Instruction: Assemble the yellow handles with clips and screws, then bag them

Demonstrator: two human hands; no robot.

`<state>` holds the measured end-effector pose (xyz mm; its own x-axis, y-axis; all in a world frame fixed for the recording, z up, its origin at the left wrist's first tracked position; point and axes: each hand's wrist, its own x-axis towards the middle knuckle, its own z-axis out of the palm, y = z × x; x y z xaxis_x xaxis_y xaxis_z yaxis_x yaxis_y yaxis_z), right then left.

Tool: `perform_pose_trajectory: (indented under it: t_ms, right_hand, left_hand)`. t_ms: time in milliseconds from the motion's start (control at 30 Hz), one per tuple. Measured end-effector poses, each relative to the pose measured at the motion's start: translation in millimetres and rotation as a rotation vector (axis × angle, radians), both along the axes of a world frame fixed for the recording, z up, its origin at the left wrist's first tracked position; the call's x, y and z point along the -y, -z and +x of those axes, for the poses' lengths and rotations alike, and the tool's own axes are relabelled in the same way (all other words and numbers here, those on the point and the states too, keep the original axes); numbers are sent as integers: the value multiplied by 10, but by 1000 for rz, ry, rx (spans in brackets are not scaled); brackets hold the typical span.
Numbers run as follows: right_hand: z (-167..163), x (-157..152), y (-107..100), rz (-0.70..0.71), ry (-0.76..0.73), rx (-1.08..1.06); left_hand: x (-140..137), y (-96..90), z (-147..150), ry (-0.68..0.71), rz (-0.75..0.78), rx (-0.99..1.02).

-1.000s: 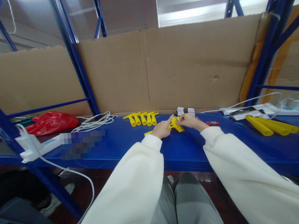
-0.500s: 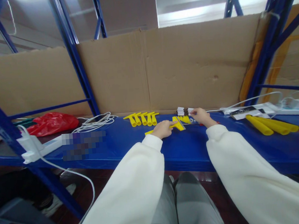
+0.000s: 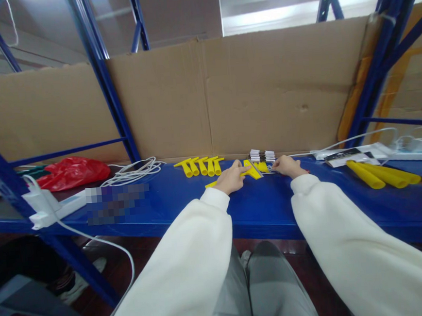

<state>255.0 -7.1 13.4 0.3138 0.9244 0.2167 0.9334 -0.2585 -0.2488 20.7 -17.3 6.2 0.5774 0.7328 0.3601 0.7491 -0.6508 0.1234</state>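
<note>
My left hand (image 3: pixel 230 177) is closed around the handle of a yellow scraper (image 3: pixel 253 171), whose wide head carries a thin grey edge and points right. My right hand (image 3: pixel 286 166) has its fingers pinched just right of that head; whatever they hold is too small to make out. Behind the scraper head stand two small stacks of white, dark-banded pieces (image 3: pixel 262 156). Other yellow parts (image 3: pixel 262 166) lie just in front of the stacks, partly hidden. Left of my left hand, several yellow T-shaped scraper handles (image 3: pixel 201 166) lie in a row.
Yellow tubular handles (image 3: pixel 380 174) lie at the right beside a black-and-white packet (image 3: pixel 350 157). A white power strip (image 3: pixel 59 209), coiled white cable (image 3: pixel 135 172) and red plastic bag (image 3: pixel 74 172) occupy the left. Cardboard (image 3: pixel 249 91) backs the blue shelf (image 3: pixel 174 200).
My right hand has drawn back a little from the white stacks, toward me. My left hand has shifted slightly, and the scraper head has turned and moved a bit right.
</note>
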Motion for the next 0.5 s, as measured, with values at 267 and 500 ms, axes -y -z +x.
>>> perform_pose_trajectory:
  t_ms: [267,500]
  right_hand:
    - [-25,-34,23,-29,6,5]
    - [-7,-103,47,-6,-2,18]
  left_hand:
    - [3,31,52,64,17,129]
    - [42,-35,71,72,3,355]
